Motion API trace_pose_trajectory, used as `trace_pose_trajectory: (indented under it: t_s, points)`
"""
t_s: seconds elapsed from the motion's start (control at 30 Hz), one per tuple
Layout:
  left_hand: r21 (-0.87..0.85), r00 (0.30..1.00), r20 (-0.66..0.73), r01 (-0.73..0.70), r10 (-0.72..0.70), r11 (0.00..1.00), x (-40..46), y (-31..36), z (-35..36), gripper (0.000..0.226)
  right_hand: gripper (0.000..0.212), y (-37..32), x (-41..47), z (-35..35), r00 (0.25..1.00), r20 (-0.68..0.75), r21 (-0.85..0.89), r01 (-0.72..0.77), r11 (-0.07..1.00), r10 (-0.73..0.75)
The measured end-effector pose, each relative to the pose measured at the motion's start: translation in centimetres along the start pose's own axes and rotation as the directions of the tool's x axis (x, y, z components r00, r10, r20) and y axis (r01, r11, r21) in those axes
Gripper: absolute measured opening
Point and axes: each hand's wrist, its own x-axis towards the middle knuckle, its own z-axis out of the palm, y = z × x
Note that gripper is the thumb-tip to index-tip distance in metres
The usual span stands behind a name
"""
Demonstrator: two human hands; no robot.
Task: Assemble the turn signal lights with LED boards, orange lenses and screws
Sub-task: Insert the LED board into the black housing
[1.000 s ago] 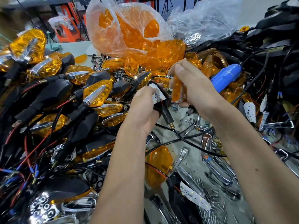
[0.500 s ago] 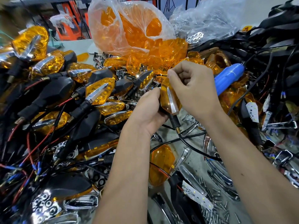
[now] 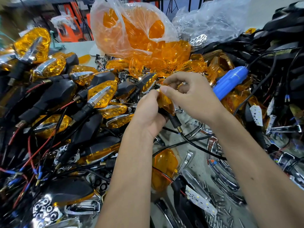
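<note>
Left hand (image 3: 148,116) grips the turn signal (image 3: 166,104); right hand (image 3: 189,96) pinches its orange lens (image 3: 165,101) edge. Light, brittle plastic, probably best held by the black housing.

Bright, even overhead light fills the scene, with soft, short shadows under the forearms. Glare glints off chrome trims (image 3: 194,159) on the tabletop and the clear plastic bag (image 3: 130,27) of orange lenses. The centre is sharp; motion blur smears the upper left background and lower corners. Wide-angle distortion bends the edges, bulging the pile of finished lights (image 3: 102,94) outward.
</note>
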Motion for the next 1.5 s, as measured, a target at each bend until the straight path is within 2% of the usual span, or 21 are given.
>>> trace_pose_trajectory:
  t_s: [0.2, 0.3, 0.4, 0.5, 0.53, 0.63, 0.73, 0.87, 1.03, 1.2, 1.4, 1.5]
  points:
    - [-0.033, 0.998, -0.001, 0.060, -0.060, 0.998, 0.1, 0.0, 0.1, 0.024, 0.015, 0.3, 0.1, -0.3, 0.994, -0.109, 0.142, 0.038, 0.989, -0.022]
    - [-0.039, 0.997, 0.016, 0.073, -0.072, 0.997, 0.0, 0.0, 0.2, 0.027, 0.017, 0.4, 0.3, -0.3, 0.989, -0.142, 0.099, 0.058, 0.993, -0.043]
    - [-0.040, 0.998, 0.034, 0.051, -0.049, 0.998, 0.2, -0.1, 0.2, 0.027, 0.017, 0.5, 0.3, 0.0, 0.994, -0.107, 0.030, 0.001, 1.000, 0.002]
    - [-0.037, 1.000, 0.007, 0.020, -0.020, 0.999, 0.3, -0.2, -0.1, 0.029, 0.016, 0.3, 0.2, -0.3, 1.000, 0.006, 0.072, -0.029, 0.997, 0.029]
    - [-0.043, 1.000, 0.007, 0.014, -0.014, 0.999, 0.3, -0.2, -0.1, 0.035, 0.017, 0.2, 0.2, -0.5, 0.998, 0.051, 0.093, -0.024, 0.995, 0.020]
    - [-0.067, 1.000, -0.010, 0.013, -0.013, 0.998, 0.3, -0.2, -0.2, 0.058, 0.036, 0.2, 0.1, -1.0, 0.993, 0.120, 0.090, -0.003, 0.996, -0.008]
    - [-0.073, 0.999, -0.034, 0.039, -0.042, 0.997, 0.1, 0.0, -0.1, 0.039, 0.045, 0.4, 0.0, -1.0, 0.989, 0.146, 0.137, -0.029, 0.990, 0.009]
    - [-0.137, 0.993, 0.023, 0.119, -0.117, 0.983, -0.2, 0.3, 0.0, 0.018, 0.042, 0.3, -0.1, -1.0, 0.984, 0.181, 0.197, -0.031, 0.980, -0.006]
    - [-0.131, 0.991, 0.080, 0.120, -0.110, 0.984, -0.2, 0.6, -0.1, 0.027, 0.039, -0.4, -0.3, -1.3, 0.978, 0.168, 0.166, 0.099, 0.981, -0.127]
    - [-0.105, 0.991, 0.107, 0.096, -0.085, 0.990, -0.1, 0.6, -0.3, 0.025, 0.037, -0.2, -0.2, -0.9, 0.984, 0.149, 0.098, 0.079, 0.992, -0.093]
    - [-0.138, 0.990, 0.120, 0.094, -0.077, 0.986, 0.0, 0.4, -0.7, 0.035, 0.032, 0.0, -0.1, -0.9, 0.981, 0.179, 0.105, 0.057, 0.993, -0.075]
    - [-0.177, 0.986, 0.149, 0.097, -0.071, 0.980, 0.0, 0.4, -0.7, 0.033, 0.032, 0.1, 0.0, -1.1, 0.979, 0.191, 0.131, 0.042, 0.990, -0.067]
